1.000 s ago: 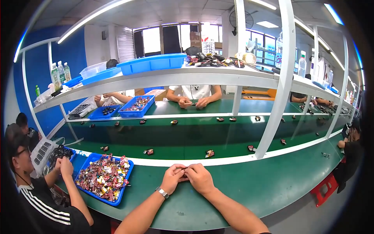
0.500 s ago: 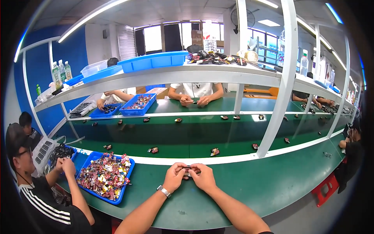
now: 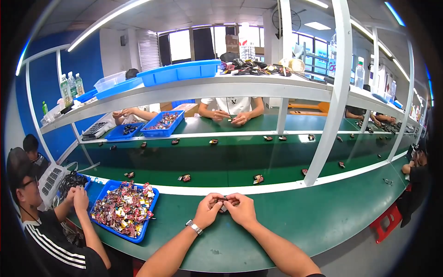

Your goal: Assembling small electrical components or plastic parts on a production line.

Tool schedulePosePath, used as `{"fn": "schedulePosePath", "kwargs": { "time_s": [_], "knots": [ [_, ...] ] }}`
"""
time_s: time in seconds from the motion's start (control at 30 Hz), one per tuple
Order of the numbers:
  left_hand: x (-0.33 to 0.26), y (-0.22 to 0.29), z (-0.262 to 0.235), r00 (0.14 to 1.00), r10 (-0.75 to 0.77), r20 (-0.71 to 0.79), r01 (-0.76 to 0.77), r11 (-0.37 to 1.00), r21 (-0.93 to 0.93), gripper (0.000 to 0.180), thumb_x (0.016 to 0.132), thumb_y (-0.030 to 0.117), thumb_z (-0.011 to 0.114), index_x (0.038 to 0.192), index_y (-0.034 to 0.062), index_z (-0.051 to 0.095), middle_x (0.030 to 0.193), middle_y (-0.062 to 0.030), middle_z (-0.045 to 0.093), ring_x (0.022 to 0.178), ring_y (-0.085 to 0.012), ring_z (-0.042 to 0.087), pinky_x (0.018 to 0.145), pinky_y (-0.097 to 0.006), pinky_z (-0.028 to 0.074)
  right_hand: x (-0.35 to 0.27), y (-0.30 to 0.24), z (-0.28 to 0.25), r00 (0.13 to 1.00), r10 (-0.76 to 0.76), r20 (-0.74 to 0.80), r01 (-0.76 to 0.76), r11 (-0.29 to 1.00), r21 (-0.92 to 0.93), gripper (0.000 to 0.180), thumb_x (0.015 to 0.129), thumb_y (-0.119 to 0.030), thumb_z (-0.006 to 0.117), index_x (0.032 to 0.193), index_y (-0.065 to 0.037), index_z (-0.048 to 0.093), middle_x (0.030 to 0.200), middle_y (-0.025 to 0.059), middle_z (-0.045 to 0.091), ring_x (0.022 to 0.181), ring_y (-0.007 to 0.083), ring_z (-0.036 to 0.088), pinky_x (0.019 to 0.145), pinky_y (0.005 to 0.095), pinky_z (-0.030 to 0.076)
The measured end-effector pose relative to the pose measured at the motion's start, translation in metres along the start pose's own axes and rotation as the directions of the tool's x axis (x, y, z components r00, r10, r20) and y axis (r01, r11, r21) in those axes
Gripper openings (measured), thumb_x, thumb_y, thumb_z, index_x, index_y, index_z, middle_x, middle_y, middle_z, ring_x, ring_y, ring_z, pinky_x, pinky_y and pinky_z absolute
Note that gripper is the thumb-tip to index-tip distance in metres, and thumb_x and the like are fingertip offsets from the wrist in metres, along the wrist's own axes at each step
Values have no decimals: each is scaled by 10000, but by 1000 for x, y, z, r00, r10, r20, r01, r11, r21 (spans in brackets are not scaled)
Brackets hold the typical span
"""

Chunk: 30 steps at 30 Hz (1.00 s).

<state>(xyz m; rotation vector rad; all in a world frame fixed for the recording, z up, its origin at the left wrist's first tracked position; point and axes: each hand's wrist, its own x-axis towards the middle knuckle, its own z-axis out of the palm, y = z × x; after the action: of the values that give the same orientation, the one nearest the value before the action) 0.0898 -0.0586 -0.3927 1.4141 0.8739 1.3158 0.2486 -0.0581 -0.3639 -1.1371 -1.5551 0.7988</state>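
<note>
In front of me, over the green tabletop point(image 3: 286, 221), my left hand point(image 3: 209, 212) and my right hand point(image 3: 241, 211) meet fingertip to fingertip. Between them they pinch a small dark part with a pale, label-like patch point(image 3: 223, 208). Fingers cover most of it, so its exact kind does not show. A watch with a metal band point(image 3: 194, 226) is on my left wrist. Left of my hands stands a blue tray point(image 3: 136, 239), heaped with small red, white and yellow wrapped pieces point(image 3: 122, 207).
Beyond a white rail point(image 3: 258, 189), a dark green belt point(image 3: 221, 159) carries spaced small pieces point(image 3: 258, 178). A white post point(image 3: 330, 106) and shelf point(image 3: 194, 90) rise ahead. A co-worker point(image 3: 55, 231) handles something at left; another point(image 3: 233, 111) sits opposite. A red stool point(image 3: 385, 224) stands right.
The pieces on the belt have shifted slightly to the right. My hands stay in place, with the small part turned a little between the fingers. A far-left co-worker's hands have risen from a tray.
</note>
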Motion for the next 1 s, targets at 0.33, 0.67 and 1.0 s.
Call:
{"fn": "schedulePosePath", "kwargs": {
  "time_s": [0.33,0.67,1.0],
  "knots": [
    [1,4,0,1000,-27,5,27,999,-16,190,945,-20,539,1132,9,553,1048,-78,653,924,-133,628,774,-278,531,1,-3,-3,1000,-7,18,7,1000,14,177,789,-71,712,933,26,674,782,95,703,679,137,665,664,273,544],
    [6,5,-4,989,-8,-150,-4,997,-82,379,927,3,551,1292,-2,448,1218,-160,601,985,-208,661,805,-312,569,40,30,-5,993,82,-82,-78,996,49,256,810,-213,762,908,14,694,783,90,710,693,131,665,672,275,534],
    [9,-1,-16,963,-90,-255,88,996,-19,190,908,-13,542,1093,-13,584,1134,-129,645,989,-210,655,813,-332,563,109,68,-2,975,-52,-215,-45,905,-423,304,748,-200,780,975,-23,683,862,115,690,832,280,667,792,397,529]
  ]
}}
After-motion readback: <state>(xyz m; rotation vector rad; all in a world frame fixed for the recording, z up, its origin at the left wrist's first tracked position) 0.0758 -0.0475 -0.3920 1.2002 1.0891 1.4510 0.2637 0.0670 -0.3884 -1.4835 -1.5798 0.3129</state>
